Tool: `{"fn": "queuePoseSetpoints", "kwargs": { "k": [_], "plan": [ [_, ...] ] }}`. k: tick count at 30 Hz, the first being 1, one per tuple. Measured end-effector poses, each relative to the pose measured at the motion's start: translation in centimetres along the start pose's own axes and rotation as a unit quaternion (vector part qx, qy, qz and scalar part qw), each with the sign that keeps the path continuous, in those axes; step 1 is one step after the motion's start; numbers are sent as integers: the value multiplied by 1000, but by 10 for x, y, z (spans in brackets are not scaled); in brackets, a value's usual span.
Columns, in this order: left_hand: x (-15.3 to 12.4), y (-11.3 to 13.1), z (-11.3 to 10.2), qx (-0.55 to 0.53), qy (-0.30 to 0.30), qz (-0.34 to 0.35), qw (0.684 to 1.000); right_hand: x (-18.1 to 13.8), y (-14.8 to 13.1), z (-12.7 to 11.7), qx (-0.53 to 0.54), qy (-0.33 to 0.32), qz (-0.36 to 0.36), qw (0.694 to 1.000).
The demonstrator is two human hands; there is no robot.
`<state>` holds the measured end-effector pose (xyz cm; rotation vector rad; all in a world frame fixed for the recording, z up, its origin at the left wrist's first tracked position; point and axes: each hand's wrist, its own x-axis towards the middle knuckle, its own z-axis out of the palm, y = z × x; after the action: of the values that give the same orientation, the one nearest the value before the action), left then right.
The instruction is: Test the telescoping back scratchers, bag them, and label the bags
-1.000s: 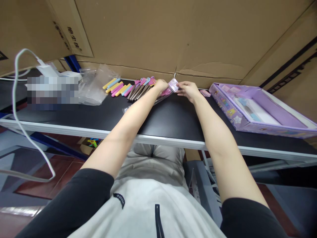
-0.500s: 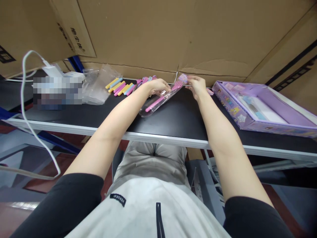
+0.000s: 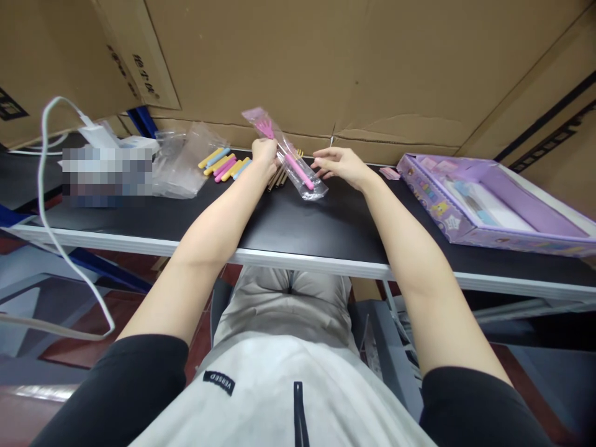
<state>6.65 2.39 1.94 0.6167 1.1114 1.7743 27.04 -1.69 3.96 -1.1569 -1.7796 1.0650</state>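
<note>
- Head view: the left hand [image 3: 264,154] grasps a flat clear plastic sleeve [image 3: 287,149] containing a bright pink plastic fork [image 3: 299,171], tines towards 11 o'clock, handle towards 5 o'clock.
- The right hand [image 3: 343,166], at 3 o'clock from the sleeve, is released, fingers spread just beside it; contact cannot be told.
- Slim brown sticks [image 3: 275,180] lie on the smooth black surface [image 3: 307,226] beside the sleeve.
- Short yellow, blue and pink rods [image 3: 225,164] lie at 9 o'clock from the left hand.
- A shallow purple printed cardboard box [image 3: 431,198] sits at 3 o'clock from the right hand.
</note>
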Motion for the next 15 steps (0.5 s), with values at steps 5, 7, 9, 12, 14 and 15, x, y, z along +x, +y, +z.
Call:
{"fn": "queuePoseSetpoints", "kwargs": {
  "k": [5, 7, 9, 12, 14, 15],
  "plan": [
    [17, 3, -9, -11, 47, -17, 999, -8, -9, 9, 6, -126, 22, 992],
    [19, 2, -10, -13, 59, -16, 998, -6, -6, 8, 14, -143, 6, 990],
    [16, -1, -9, -20, 59, -5, 998, 0, 1, 6, 17, -162, -16, 987],
    [9, -7, -4, -39, 35, 11, 999, 7, 10, 2, 14, -180, -40, 983],
    [5, -11, -1, -48, 18, 18, 999, 9, 13, 0, 6, -175, -42, 984],
    [4, -12, 0, -50, 12, 22, 998, 9, 13, 0, 1, -170, -38, 985]
  ]
}}
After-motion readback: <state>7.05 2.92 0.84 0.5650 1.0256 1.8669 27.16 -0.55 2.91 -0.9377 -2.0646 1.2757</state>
